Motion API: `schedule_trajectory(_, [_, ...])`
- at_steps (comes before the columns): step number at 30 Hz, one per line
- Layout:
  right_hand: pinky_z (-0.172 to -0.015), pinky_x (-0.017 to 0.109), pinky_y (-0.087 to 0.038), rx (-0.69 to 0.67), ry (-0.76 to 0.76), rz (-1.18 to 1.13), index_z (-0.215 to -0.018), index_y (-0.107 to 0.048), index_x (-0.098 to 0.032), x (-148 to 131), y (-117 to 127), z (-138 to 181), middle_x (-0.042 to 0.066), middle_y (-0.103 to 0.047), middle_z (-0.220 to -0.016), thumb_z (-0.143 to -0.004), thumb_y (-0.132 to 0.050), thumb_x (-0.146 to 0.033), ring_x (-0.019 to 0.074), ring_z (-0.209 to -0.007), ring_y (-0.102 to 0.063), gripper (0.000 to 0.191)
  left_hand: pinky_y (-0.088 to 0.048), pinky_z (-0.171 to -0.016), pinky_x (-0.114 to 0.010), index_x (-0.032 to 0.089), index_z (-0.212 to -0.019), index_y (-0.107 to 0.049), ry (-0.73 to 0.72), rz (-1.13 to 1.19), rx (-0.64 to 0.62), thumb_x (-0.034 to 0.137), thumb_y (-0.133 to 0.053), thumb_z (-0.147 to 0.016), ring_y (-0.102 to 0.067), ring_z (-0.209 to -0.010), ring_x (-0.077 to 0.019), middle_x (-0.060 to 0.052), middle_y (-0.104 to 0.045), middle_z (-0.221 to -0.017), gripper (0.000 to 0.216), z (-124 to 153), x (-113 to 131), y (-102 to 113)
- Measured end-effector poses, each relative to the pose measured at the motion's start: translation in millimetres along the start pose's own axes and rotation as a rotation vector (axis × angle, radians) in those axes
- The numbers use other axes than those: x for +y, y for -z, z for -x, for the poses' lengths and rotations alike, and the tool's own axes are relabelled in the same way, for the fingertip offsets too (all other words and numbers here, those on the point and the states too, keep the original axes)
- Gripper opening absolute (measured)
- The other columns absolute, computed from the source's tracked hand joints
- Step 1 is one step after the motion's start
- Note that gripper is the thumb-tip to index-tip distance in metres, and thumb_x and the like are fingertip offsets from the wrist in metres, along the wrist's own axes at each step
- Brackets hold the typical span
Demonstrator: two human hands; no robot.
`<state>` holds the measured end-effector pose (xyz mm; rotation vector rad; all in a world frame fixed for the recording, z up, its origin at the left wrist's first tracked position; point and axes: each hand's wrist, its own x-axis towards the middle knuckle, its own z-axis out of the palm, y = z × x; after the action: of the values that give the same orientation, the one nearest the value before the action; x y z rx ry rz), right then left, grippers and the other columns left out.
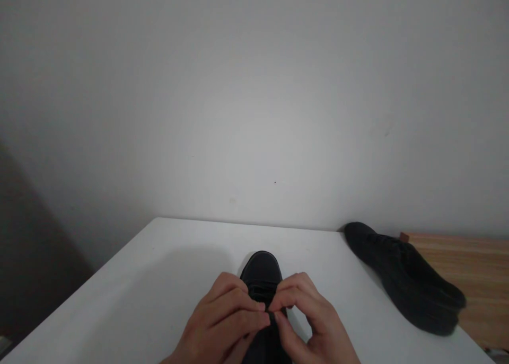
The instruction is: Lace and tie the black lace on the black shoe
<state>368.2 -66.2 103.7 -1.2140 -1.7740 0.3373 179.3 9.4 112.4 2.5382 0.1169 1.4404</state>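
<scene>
A black shoe (261, 268) stands on the white table, its toe pointing away from me toward the wall. Over its laced part, my left hand (226, 319) and my right hand (308, 316) meet with their fingertips almost touching. Both hands are closed in a pinch on a dark shoelace (272, 317), of which only a small bit shows between the fingers. My hands cover the middle of the shoe and much of its lacing. A second black shoe (401, 276) lies on the right side of the table, apart from my hands.
The white table (167, 258) meets a pale wall (254, 115) at its back edge. Beyond the table's right edge is a wood-grain surface (477, 279). A dark area lies past the left edge.
</scene>
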Motion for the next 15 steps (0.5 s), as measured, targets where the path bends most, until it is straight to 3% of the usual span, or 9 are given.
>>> schedule_trajectory(9, [-0.068, 0.027, -0.048, 0.036, -0.04, 0.07, -0.082, -0.054, -0.023, 7.4, 2.6, 3.3, -0.001, -0.056, -0.078, -0.078, -0.05, -0.003, 0.0156, -0.076, -0.059, 0.021, -0.049, -0.065, -0.029, 0.023, -0.082, -0.07, 0.238, 0.271, -0.172, 0.014, -0.07, -0.088, -0.061, -0.069, -0.0169, -0.002, -0.073, -0.07, 0.011, -5.3, -2.2, 14.4])
schedule_trajectory(15, [-0.065, 0.026, -0.046, 0.05, -0.07, 0.086, -0.079, -0.05, -0.023, 9.5, 0.1, 6.4, -0.002, -0.052, -0.075, -0.079, -0.048, -0.005, 0.015, -0.073, -0.056, 0.018, -0.045, -0.064, -0.027, 0.018, -0.074, -0.067, 0.278, 0.332, -0.13, 0.027, -0.067, -0.093, -0.058, -0.066, -0.0142, -0.002, -0.068, -0.063, 0.021, -4.0, -2.9, 14.1])
